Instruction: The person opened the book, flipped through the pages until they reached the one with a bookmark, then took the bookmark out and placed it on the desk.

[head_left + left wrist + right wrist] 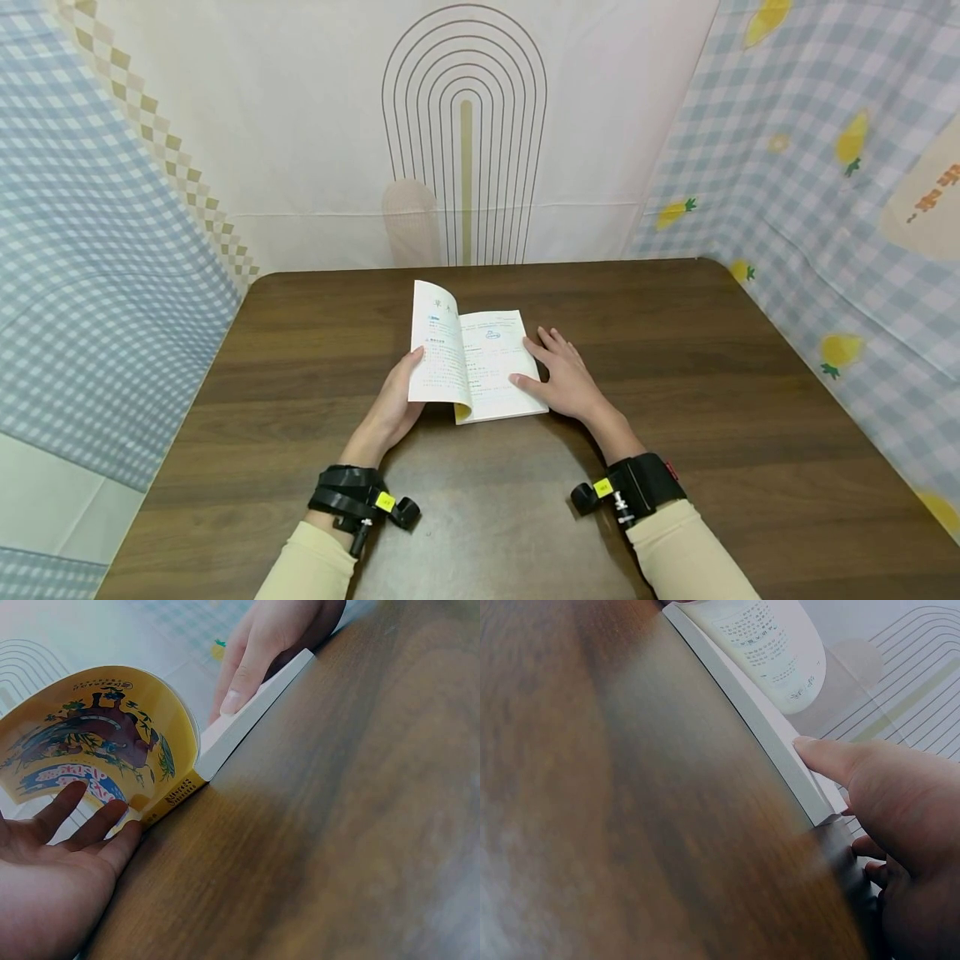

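Observation:
A paperback book (497,375) lies open on the wooden table, its left part raised and curving up. My left hand (392,404) holds that raised part, thumb at the page's outer edge. In the left wrist view, its fingers lie against the yellow illustrated cover (112,735) from outside. Over the book's right side rests my right hand (567,379), thumb on the printed page and the other fingers reaching past the outer edge. The right wrist view shows that thumb (825,757) pressing the page near the edge of the thick page block (765,742).
The brown wooden table (300,333) extends around the book. Behind it hangs a pale cloth (300,125) with an arch pattern. Blue checked cloths stand at the left (112,250) and right (787,208). Both wrists wear black straps with small cameras.

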